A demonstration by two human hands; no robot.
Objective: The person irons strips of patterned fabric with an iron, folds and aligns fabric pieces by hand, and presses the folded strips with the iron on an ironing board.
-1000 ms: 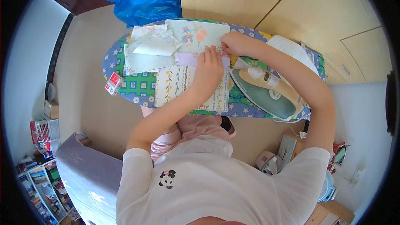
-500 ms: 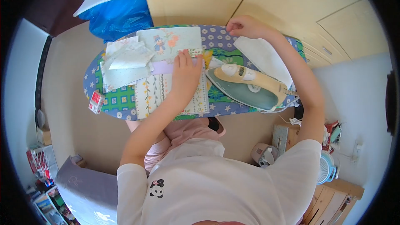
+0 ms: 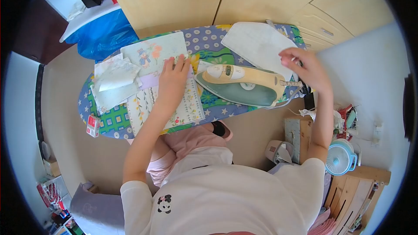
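Note:
My left hand (image 3: 172, 80) lies open on a patterned paper-like sheet, fingers loosely stretched over its printed strips. The sheet's lower part (image 3: 141, 106) carries flower rows. Its pale upper part (image 3: 172, 45) shows a small cartoon figure and orange flowers, and a lilac strip (image 3: 149, 81) crosses between them. Several crumpled pale pieces (image 3: 115, 78) lie on its left. My right hand (image 3: 307, 67) hovers open, fingers loosely bent, near the cord end of a cream and green iron (image 3: 241, 86). Behind the iron lies a white pointed cloth-like pad (image 3: 257, 41).
Everything rests on a padded ironing board (image 3: 220, 111) with a patterned cover. A small red and white box (image 3: 93, 126) sits at its left edge. Wooden cabinets (image 3: 174, 0) stand behind. A blue plastic bag (image 3: 106, 32) hangs back left, and a bin (image 3: 278, 151) stands right.
My right hand has moved from the board's far edge toward me and right, to near the iron's cord. The white pad now lies farther left and back. My left hand stays on the sheet.

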